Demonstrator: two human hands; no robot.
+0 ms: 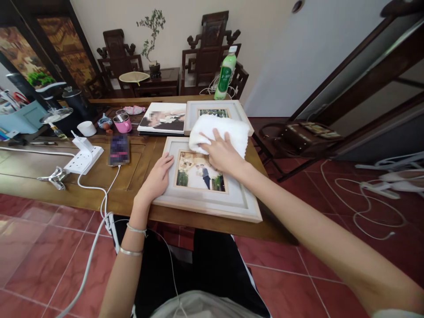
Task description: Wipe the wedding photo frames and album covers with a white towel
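Observation:
A light wooden picture frame (212, 212) with a photo set in a pale mat lies flat near the table's front edge. Along its left border rests my left hand (159, 176), fingers stretched out flat over the edge. My right hand (223, 152) presses a folded white towel (233, 132) over the frame's upper right part, with its fingers spread on the cloth. Part of the towel also covers a second picture frame (245, 115) lying just behind. Left of that frame is a flat photo book or panel (154, 125). The towel hides the top border of the near frame.
A green bottle (226, 73) stands at the table's back edge. To the left lie a phone (119, 150), a power strip (84, 159) with white cables, a pink cup (122, 123) and a white cup (86, 128). A brown bag (308, 137) sits at the right.

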